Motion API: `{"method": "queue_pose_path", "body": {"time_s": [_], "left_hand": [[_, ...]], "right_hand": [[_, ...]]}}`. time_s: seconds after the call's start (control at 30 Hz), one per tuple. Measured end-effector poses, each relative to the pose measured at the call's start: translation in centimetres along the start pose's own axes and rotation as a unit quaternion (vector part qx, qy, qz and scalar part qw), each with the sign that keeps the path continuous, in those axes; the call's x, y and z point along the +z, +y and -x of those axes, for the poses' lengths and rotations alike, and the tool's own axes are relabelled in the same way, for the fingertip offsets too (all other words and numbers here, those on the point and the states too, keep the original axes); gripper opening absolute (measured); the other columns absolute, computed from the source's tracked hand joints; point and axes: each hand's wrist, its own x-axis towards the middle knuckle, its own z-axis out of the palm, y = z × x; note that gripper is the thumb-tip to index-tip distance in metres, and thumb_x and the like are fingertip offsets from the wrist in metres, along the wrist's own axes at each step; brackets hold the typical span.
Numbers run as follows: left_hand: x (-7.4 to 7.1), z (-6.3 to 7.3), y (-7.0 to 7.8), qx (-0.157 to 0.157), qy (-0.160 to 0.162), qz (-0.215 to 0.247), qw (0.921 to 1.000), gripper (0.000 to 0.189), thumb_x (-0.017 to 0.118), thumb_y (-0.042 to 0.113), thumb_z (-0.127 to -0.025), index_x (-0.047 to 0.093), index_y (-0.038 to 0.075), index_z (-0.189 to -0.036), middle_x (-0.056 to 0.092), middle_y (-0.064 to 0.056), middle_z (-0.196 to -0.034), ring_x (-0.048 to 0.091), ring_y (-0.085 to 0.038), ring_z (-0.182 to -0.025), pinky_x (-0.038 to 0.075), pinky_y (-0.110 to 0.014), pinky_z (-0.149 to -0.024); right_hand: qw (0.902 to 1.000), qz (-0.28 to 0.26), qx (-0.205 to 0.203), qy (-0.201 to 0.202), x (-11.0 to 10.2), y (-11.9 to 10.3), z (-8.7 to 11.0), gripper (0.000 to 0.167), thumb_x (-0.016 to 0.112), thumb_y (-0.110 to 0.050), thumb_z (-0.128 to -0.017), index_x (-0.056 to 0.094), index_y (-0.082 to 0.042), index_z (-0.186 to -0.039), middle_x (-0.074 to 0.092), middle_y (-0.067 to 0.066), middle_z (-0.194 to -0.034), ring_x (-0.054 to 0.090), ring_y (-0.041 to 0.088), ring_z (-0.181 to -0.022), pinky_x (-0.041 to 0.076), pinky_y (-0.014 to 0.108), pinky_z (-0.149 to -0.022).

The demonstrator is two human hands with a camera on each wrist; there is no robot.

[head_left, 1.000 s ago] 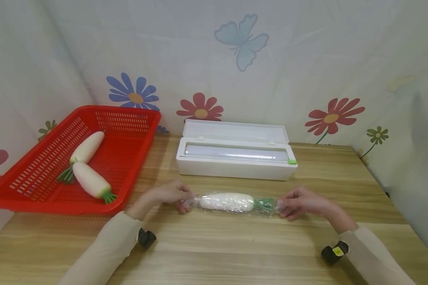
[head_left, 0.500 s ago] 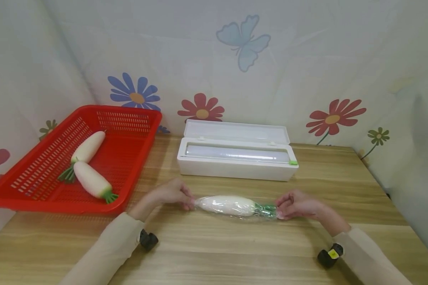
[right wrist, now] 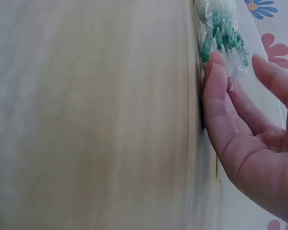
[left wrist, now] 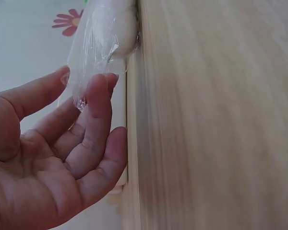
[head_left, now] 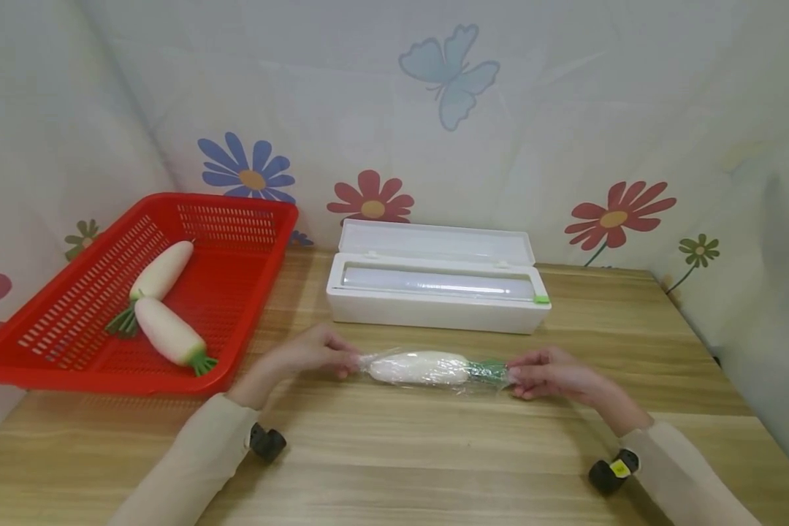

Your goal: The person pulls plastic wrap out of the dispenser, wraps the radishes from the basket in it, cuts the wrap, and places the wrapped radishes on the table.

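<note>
- Pale backdrop [head_left: 565,109] is filling the upper part of the head view, and we are seeing a blue butterfly print [head_left: 454,77] on it, above a row of flower prints.
- Wood-grained worktop [head_left: 434,467] is spreading across the lower part.
- Just below the frame's centre we are looking at a wrapped radish [head_left: 421,367], which is lying crosswise with its green top [head_left: 488,372] pointing right; clear film [left wrist: 84,62] is covering it and gathering at both ends. We cannot tell whether it is touching the worktop.
- Left of the radish, the left hand [head_left: 312,351] is holding the film's left end; we are seeing a loose pinch, its grip nearly closed, film between thumb and fingers.
- Right of the radish, the right hand [head_left: 555,374] is holding the film by the green top, its grip likewise nearly closed in a light pinch.
- At left we are finding a red basket [head_left: 92,379], where one bare radish [head_left: 163,272] and another bare radish [head_left: 169,332] are lying, the nearer one's tip beside the farther one's greens.
- Beyond the hands, at centre, a white box [head_left: 434,313] is standing with its lid [head_left: 434,245] raised, and we are seeing a film roll [head_left: 434,283] inside.
</note>
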Motion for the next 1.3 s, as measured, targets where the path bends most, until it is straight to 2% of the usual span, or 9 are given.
{"method": "queue_pose_path", "body": {"time_s": [0.23,0.33,0.53,0.7,0.83,0.97,1.07,1.13,1.3], "left_hand": [[0.2,0.1,0.1,-0.013,0.016,-0.069,0.9974,0.024,0.071,0.009,-0.076,0.068,-0.009,-0.092,0.068,-0.009,-0.071,0.059,-0.008,-0.059,0.05,-0.025,-0.059],[0.4,0.0,0.2,-0.021,0.019,-0.071,0.9971,0.02,0.072,0.006,-0.075,0.069,-0.009,-0.087,0.068,-0.011,-0.069,0.059,-0.008,-0.056,0.051,-0.027,-0.058],[0.8,-0.2,0.6,-0.044,0.042,-0.066,0.996,0.013,0.069,0.003,-0.078,0.069,-0.008,-0.083,0.068,-0.012,-0.07,0.059,-0.008,-0.052,0.052,-0.027,-0.057],[0.8,-0.4,0.9,-0.051,0.078,-0.119,0.9885,0.013,0.071,0.011,-0.077,0.07,-0.002,-0.079,0.067,-0.008,-0.066,0.058,-0.01,-0.056,0.045,-0.024,-0.058],[0.7,-0.4,1.0,-0.032,0.103,-0.176,0.9785,0.025,0.077,0.016,-0.072,0.071,0.001,-0.091,0.068,-0.005,-0.073,0.055,-0.011,-0.064,0.042,-0.025,-0.059],[0.6,-0.2,1.1,0.017,0.081,-0.18,0.9801,0.041,0.079,0.011,-0.067,0.067,-0.001,-0.105,0.069,-0.006,-0.083,0.061,-0.012,-0.072,0.049,-0.025,-0.063],[0.8,-0.2,1.0,0.06,0.054,-0.197,0.9771,0.042,0.081,0.012,-0.065,0.067,0.001,-0.103,0.069,-0.004,-0.087,0.063,-0.012,-0.075,0.051,-0.025,-0.067],[0.9,-0.2,1.0,0.081,0.045,-0.221,0.971,0.039,0.082,0.015,-0.064,0.069,0.004,-0.099,0.069,-0.002,-0.087,0.062,-0.011,-0.076,0.05,-0.024,-0.068],[1.3,-0.4,1.1,0.096,0.053,-0.281,0.9533,0.024,0.081,0.013,-0.064,0.071,0.01,-0.085,0.068,0.005,-0.078,0.057,-0.007,-0.07,0.048,-0.023,-0.065]], "right_hand": [[0.9995,0.013,0.019,0.02,0.4,0.2,-0.3,0.06,0.064,-0.01,-0.084,0.034,0.025,-0.121,0.067,0.013,-0.091,0.066,0.015,-0.077,0.053,0.028,-0.071],[0.9986,0.029,0.024,0.037,0.6,0.2,-0.4,0.053,0.065,-0.008,-0.083,0.041,0.024,-0.117,0.068,0.012,-0.086,0.065,0.014,-0.072,0.053,0.027,-0.068],[0.9965,0.066,0.016,0.048,0.8,-0.2,-0.5,0.028,0.063,-0.006,-0.083,0.058,0.016,-0.1,0.067,0.008,-0.077,0.063,0.01,-0.063,0.053,0.024,-0.061],[0.9955,0.072,-0.002,0.06,0.6,-0.4,-0.6,0.026,0.059,-0.007,-0.087,0.058,0.015,-0.1,0.067,0.006,-0.077,0.062,0.01,-0.064,0.053,0.024,-0.062],[0.9951,0.07,-0.016,0.068,0.4,-0.2,-0.6,0.038,0.061,-0.012,-0.087,0.053,0.018,-0.108,0.067,0.008,-0.083,0.064,0.012,-0.071,0.053,0.027,-0.067],[0.9928,0.095,-0.036,0.063,0.2,0.1,-0.3,0.047,0.067,-0.008,-0.081,0.047,0.019,-0.114,0.066,0.013,-0.093,0.064,0.014,-0.078,0.053,0.029,-0.071],[0.9895,0.115,-0.059,0.063,0.1,0.3,-0.1,0.05,0.07,-0.002,-0.075,0.045,0.016,-0.114,0.064,0.014,-0.096,0.062,0.015,-0.082,0.052,0.029,-0.072],[0.9875,0.124,-0.071,0.066,0.1,0.4,-0.1,0.049,0.072,0.0,-0.072,0.045,0.014,-0.111,0.063,0.014,-0.095,0.062,0.016,-0.082,0.052,0.028,-0.071],[0.9837,0.143,-0.073,0.082,0.5,0.2,-0.2,0.042,0.073,0.001,-0.069,0.05,0.011,-0.103,0.064,0.011,-0.088,0.061,0.019,-0.078,0.052,0.028,-0.068]]}}
